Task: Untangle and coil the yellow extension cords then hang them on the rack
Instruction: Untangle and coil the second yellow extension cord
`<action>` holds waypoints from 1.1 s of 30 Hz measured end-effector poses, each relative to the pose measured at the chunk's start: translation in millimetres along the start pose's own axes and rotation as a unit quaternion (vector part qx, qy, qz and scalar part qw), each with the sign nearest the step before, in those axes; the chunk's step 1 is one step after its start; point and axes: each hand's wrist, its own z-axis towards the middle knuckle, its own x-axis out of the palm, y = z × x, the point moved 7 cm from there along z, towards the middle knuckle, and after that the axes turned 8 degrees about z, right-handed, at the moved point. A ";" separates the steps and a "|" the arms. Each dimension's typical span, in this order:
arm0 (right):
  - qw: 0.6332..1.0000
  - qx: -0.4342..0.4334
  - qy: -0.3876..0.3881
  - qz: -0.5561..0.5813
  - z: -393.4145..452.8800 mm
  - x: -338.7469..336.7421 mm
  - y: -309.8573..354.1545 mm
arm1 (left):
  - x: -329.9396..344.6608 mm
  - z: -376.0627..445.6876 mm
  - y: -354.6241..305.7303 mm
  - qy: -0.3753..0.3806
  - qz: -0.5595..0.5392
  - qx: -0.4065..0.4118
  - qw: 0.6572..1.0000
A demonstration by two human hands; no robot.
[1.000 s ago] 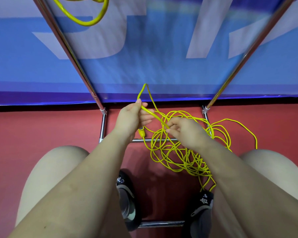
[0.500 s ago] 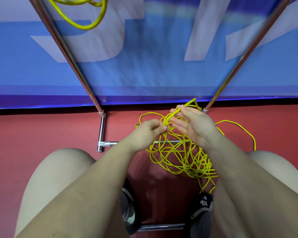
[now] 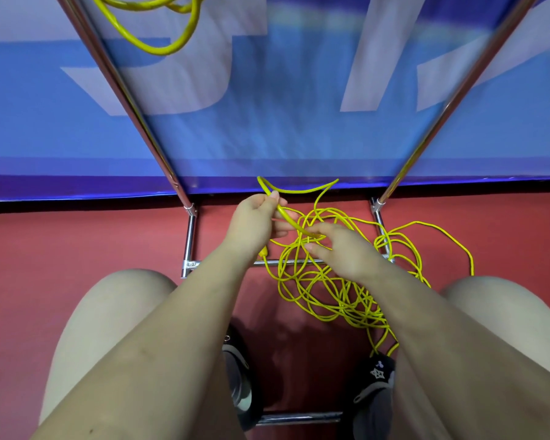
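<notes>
Tangled cord (image 3: 324,290) sprawls across rack (image 3: 189,242) crossbar — coiled cord (image 3: 159,49) hangs above.

We see a thin yellow extension cord (image 3: 331,290) lying in a loose tangle of overlapping loops on the red floor, across the rack's (image 3: 134,100) chrome base bars. One strand rises from it, bent into a narrow loop. Another yellow cord (image 3: 159,47) hangs coiled at the rack's upper left.
</notes>
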 end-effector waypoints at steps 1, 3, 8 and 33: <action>1.000 -0.004 -0.006 0.007 -0.3 -0.5 0.8 | -2.8 1.0 -0.8 -0.006 -0.005 -0.002 1.000; 0.999 -0.020 -0.023 0.035 -0.1 -2.7 1.8 | -7.4 1.1 -2.0 -0.020 -0.017 -0.009 1.000; 0.994 -0.030 -0.045 0.097 -1.7 -11.4 6.6 | -13.0 2.1 -4.4 -0.032 -0.090 -0.019 0.995; 0.997 0.020 0.016 0.075 -2.3 -9.0 -6.5 | 12.8 -0.7 -2.1 -0.025 0.034 0.025 0.999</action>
